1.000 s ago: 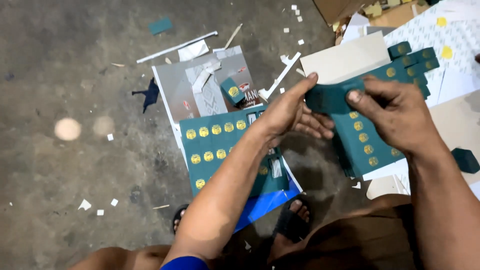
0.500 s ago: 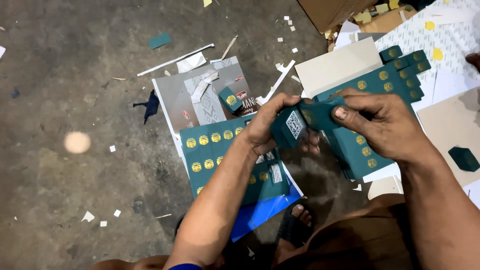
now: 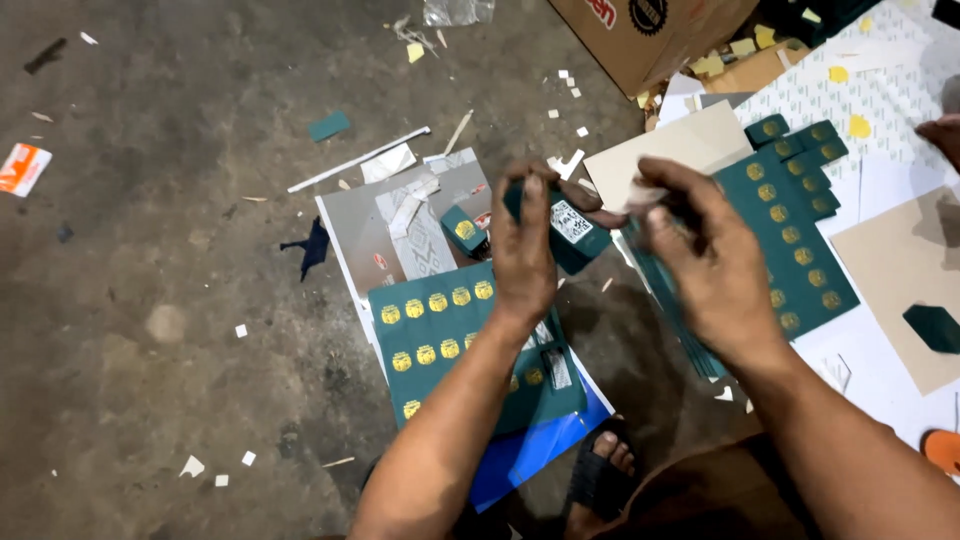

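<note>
My left hand (image 3: 524,255) grips a small dark green cardboard box (image 3: 572,235) with a white printed label patch on its face. My right hand (image 3: 712,268) is just right of the box, its fingertips pinched on a small white paper scrap (image 3: 643,196) at the box's upper right corner. Under my left forearm lies a pile of flat green sheets with gold round emblems (image 3: 440,330). Fanned flat green box blanks (image 3: 800,245) lie on the floor beneath my right hand. A folded small green box (image 3: 463,228) rests on a grey sheet to the left.
A brown cardboard carton (image 3: 650,35) stands at the top. White patterned sheets (image 3: 885,85) and a tan board (image 3: 900,265) cover the floor on the right. A blue sheet (image 3: 530,455) and a sandalled foot (image 3: 600,475) are near the bottom. Paper scraps litter the concrete floor (image 3: 150,300).
The green piece has gone from a flat blank to a closed small box in my left hand. My right hand has let go of the green card and now pinches a white scrap.
</note>
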